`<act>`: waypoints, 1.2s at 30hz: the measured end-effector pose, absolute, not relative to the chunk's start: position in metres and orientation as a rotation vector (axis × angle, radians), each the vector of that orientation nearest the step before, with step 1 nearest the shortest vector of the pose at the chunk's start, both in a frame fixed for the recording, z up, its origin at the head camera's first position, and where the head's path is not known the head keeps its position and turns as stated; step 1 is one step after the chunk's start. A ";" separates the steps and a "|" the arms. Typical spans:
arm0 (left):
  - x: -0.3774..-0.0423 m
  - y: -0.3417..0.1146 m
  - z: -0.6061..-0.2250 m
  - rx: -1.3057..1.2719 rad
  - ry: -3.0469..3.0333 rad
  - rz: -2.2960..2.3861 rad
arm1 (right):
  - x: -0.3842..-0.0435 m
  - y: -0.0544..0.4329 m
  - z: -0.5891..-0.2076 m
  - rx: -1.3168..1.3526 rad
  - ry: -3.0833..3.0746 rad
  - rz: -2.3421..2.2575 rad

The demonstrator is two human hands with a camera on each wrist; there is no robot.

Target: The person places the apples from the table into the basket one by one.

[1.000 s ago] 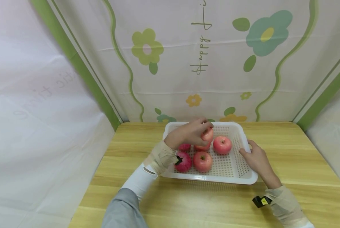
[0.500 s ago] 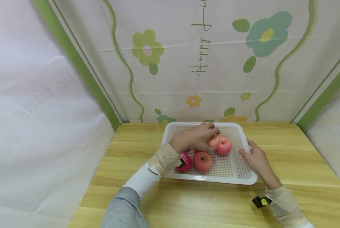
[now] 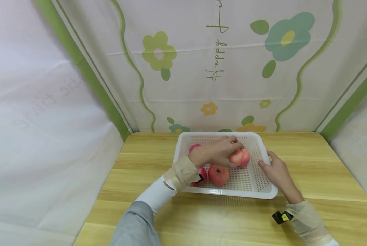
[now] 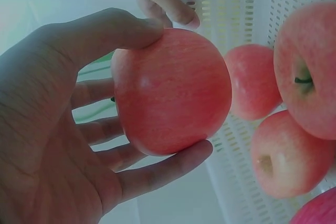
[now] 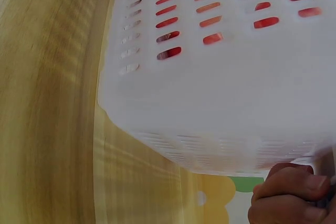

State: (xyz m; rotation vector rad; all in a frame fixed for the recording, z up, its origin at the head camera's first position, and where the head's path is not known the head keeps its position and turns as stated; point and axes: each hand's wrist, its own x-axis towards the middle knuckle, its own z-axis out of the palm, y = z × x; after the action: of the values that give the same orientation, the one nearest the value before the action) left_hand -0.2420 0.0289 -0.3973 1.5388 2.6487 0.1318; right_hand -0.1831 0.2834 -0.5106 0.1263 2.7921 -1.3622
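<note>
My left hand [image 3: 218,152] grips a pinkish-red apple [image 4: 173,93] over the white plastic basket [image 3: 220,192], thumb on one side and fingers on the other. Just beyond the held apple, partly covered by it, is another apple [image 3: 246,157] in the basket. A third apple [image 3: 218,175] rests nearer the front, and deeper-pink round fruits [image 3: 203,174] lie at the left, partly hidden by my wrist. My right hand [image 3: 277,171] holds the basket's right rim, thumb on top; its curled fingers [image 5: 286,187] show beside the rim in the right wrist view.
The basket stands on a wooden table [image 3: 202,218], close to the back edge. Behind it hangs a white fabric wall [image 3: 183,85] printed with flowers, and another fabric wall [image 3: 48,136] encloses the left side. Perforated basket walls rise around the fruit.
My left hand has carried the apple rightward and slightly toward me, from over the middle-left fruit to beside the right-hand apple. A fruit at the back left is uncovered. My right hand has stayed put.
</note>
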 end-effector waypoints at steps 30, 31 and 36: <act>-0.242 0.056 -0.415 1.676 2.518 -0.090 | -0.182 0.284 -0.509 0.095 2.819 -1.351; -0.242 0.056 -0.416 1.666 2.515 -0.094 | -0.182 0.284 -0.508 0.094 2.821 -1.349; -0.243 0.060 -0.420 1.661 2.500 -0.128 | -0.182 0.283 -0.507 0.090 2.820 -1.347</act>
State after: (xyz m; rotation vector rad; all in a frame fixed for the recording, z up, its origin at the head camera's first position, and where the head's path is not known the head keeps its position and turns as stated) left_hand -0.2429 0.0603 -0.4200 1.6608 2.5003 -0.1280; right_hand -0.1818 0.2835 -0.5074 0.0901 2.8202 -1.3472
